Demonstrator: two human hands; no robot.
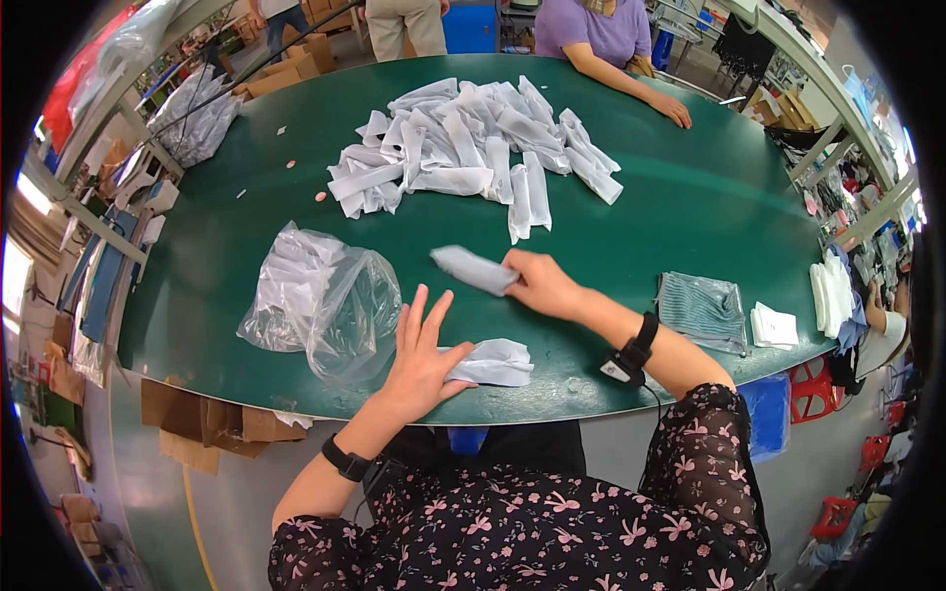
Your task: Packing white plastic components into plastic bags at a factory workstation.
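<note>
My right hand [545, 284] grips a slim white wrapped packet [473, 269] by its right end, holding it over the green table; the packet's far end is smeared by motion. My left hand [419, 366] lies near the front edge with its fingers spread, the thumb and forefinger touching the left end of another white packet [496, 362]. Left of that hand is a clear plastic bag [350, 305], with several white packets [296, 271] inside its left part. A large loose heap of similar white packets [463, 138] covers the table's far middle.
Right of my right forearm lie a greenish striped bagged item [702, 311] and a small white stack [775, 326]. A person's hand [670, 108] rests on the table's far edge. Cardboard boxes [217, 419] sit below the front left edge; metal frames [103, 222] flank the table.
</note>
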